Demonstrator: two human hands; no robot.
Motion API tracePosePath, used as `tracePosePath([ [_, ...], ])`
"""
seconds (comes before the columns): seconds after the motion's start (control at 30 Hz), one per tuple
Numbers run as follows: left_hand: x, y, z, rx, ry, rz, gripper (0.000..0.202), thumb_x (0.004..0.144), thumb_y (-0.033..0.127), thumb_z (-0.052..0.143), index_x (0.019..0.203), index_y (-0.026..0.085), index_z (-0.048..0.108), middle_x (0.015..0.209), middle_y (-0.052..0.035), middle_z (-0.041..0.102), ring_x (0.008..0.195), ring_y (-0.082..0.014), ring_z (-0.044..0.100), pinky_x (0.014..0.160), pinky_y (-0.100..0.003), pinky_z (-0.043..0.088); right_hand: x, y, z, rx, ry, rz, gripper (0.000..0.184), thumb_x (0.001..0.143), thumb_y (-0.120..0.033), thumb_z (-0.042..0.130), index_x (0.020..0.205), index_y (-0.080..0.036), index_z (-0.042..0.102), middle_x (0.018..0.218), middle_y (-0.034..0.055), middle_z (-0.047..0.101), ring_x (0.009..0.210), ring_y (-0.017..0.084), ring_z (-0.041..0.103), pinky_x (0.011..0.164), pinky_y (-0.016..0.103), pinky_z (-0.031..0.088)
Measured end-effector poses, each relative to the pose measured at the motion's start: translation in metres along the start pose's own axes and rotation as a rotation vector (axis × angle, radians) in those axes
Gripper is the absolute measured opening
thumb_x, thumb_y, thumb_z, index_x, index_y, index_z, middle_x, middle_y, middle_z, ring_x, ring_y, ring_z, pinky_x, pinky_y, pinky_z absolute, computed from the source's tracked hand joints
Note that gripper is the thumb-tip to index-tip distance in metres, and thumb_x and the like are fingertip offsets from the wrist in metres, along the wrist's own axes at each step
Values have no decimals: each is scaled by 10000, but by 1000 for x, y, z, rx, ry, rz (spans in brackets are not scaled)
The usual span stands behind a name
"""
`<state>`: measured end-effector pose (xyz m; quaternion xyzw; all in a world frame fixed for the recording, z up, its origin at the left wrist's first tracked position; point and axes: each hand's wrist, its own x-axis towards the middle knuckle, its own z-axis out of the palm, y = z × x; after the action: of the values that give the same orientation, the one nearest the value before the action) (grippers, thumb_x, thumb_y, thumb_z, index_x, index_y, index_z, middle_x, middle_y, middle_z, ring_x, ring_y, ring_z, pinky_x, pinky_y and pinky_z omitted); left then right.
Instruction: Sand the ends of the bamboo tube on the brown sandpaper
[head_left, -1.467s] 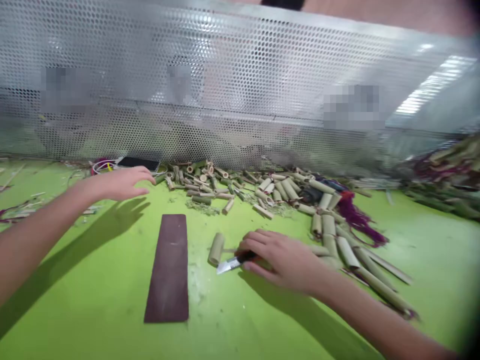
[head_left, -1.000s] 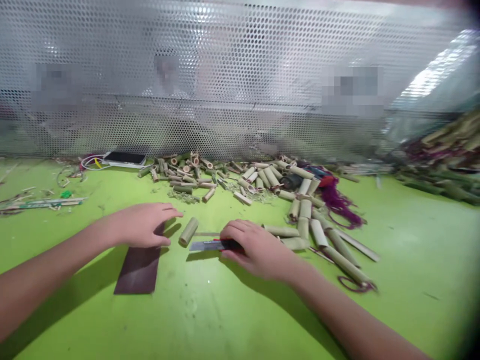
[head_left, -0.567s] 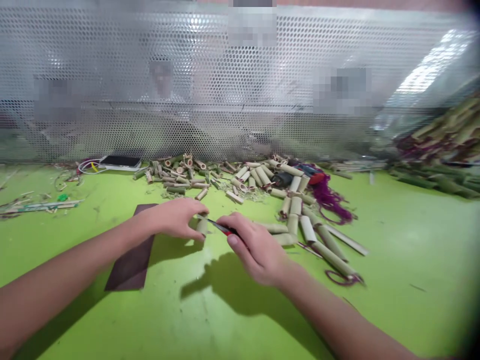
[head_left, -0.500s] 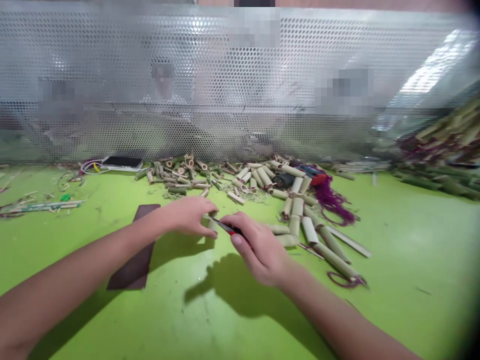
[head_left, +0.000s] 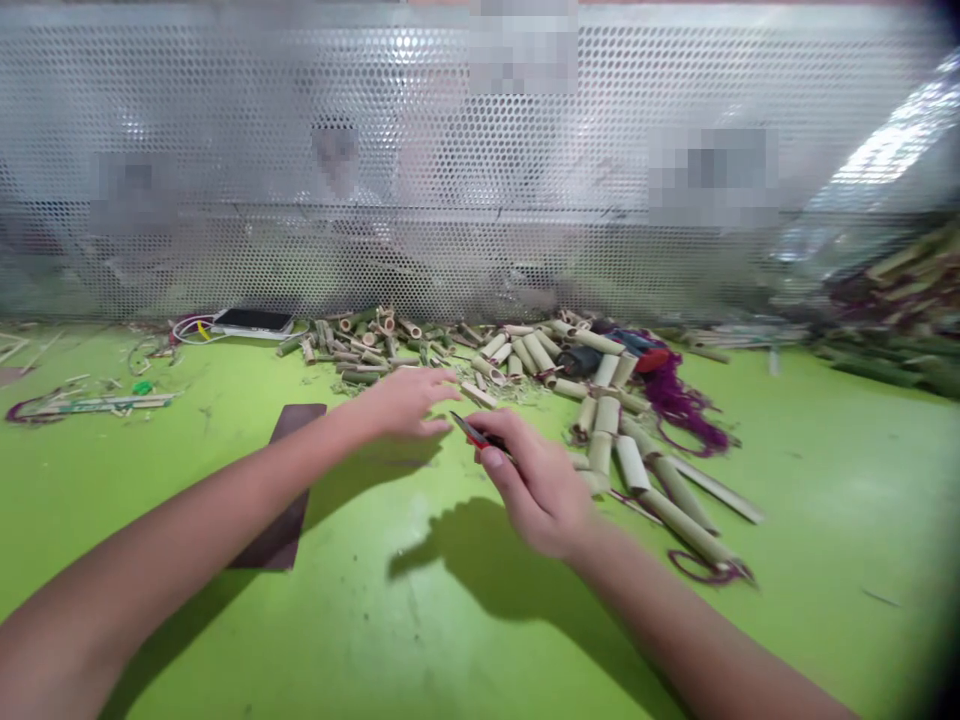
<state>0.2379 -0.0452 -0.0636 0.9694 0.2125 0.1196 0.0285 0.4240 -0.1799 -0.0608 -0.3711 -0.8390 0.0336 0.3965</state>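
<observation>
My left hand [head_left: 411, 402] reaches out over the table, thumb and fingers spread, with nothing visible between them. It is nearest to the front of a pile of short cut bamboo pieces [head_left: 367, 350]. My right hand [head_left: 536, 478] is closed around a small knife [head_left: 471, 430] with a red and black handle. The knife's dark blade points up and left, close to the fingertips of my left hand but apart from them. Just beyond the blade lies a pale split bamboo piece [head_left: 478, 394].
Bamboo tubes strung in a chain [head_left: 679, 510] lie at right, by purple thread [head_left: 686, 405]. A dark brown strip [head_left: 281, 535] is under my left forearm. A phone [head_left: 253, 320] with a white cable sits before the perforated metal screen [head_left: 420, 250]; people show blurred behind it.
A short bamboo piece was between my left fingers and is no longer seen there. The left hand has moved slightly right and away from me. My right hand keeps the knife. The view has shifted slightly.
</observation>
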Motion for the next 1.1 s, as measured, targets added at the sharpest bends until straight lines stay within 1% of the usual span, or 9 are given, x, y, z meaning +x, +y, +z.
tracePosePath([
  [0.1, -38, -34, -24, 51, 73, -213, 339, 928, 342, 570, 1204, 208, 717, 1390, -101, 626, 1259, -273, 593, 1101, -423, 459, 0, -1, 4, 11, -20, -7, 208, 1086, -328, 368, 1185, -222, 519, 878, 33, 641, 704, 178, 609, 621, 303, 462],
  [0.27, -99, -95, -66, 132, 179, -624, 381, 914, 436, 497, 1027, 188, 764, 1222, -133, 688, 1076, -321, 667, 945, -440, 540, 0, -3, 3, 15, -93, 70, 278, 1089, -360, 336, 1204, -198, 532, 905, 52, 655, 731, 189, 616, 644, 322, 454],
  [0.33, -114, -111, -75, 145, 202, -743, 375, 895, 452, 509, 986, 196, 767, 1134, -125, 727, 1032, -317, 679, 896, -397, 547, 2, -3, 3, -1, -161, 152, 322, 1087, -394, 327, 1211, -194, 546, 951, 72, 675, 774, 206, 637, 680, 345, 465],
  [0.4, -121, -118, -75, 139, 208, -831, 380, 899, 459, 502, 1000, 201, 762, 1068, -108, 761, 946, -298, 697, 818, -360, 552, 5, -3, 3, -34, -284, 263, 346, 1076, -424, 340, 1185, -194, 574, 1029, 94, 695, 821, 225, 658, 712, 367, 475],
  [0.5, -118, -115, -64, 107, 182, -891, 393, 924, 454, 479, 1055, 208, 756, 1023, -79, 787, 845, -268, 711, 735, -329, 542, 9, -3, 7, -61, -489, 407, 371, 1055, -466, 378, 1129, -194, 619, 1082, 111, 714, 835, 240, 676, 704, 375, 487],
  [0.6, -106, -105, -48, 71, 121, -873, 361, 932, 441, 511, 1072, 221, 761, 1060, -59, 787, 891, -263, 720, 744, -324, 540, 9, -3, 13, -32, -596, 478, 398, 1043, -484, 391, 1139, -196, 649, 1010, 101, 734, 793, 235, 684, 679, 372, 502],
  [0.73, -96, -94, -36, 41, 25, -833, 289, 965, 420, 591, 1083, 203, 740, 1117, -69, 754, 973, -249, 702, 839, -366, 560, 6, -2, 15, -7, -663, 507, 369, 1000, -481, 469, 1131, -204, 676, 981, 86, 740, 772, 230, 686, 681, 374, 523],
  [0.87, -99, -90, -26, 36, -36, -856, 300, 1006, 408, 619, 1179, 166, 659, 1169, -82, 687, 985, -210, 682, 871, -418, 587, 5, 1, 12, 11, -697, 538, 374, 991, -498, 469, 1120, -218, 682, 951, 76, 735, 736, 220, 674, 651, 362, 513],
  [1.1, -98, -86, -4, 91, 52, -878, 318, 1008, 388, 621, 1242, 174, 627, 1208, -89, 665, 1006, -216, 676, 870, -420, 591, 6, 3, 9, 2, -716, 578, 388, 992, -516, 467, 1155, -236, 681, 954, 73, 730, 740, 215, 662, 644, 343, 474],
])
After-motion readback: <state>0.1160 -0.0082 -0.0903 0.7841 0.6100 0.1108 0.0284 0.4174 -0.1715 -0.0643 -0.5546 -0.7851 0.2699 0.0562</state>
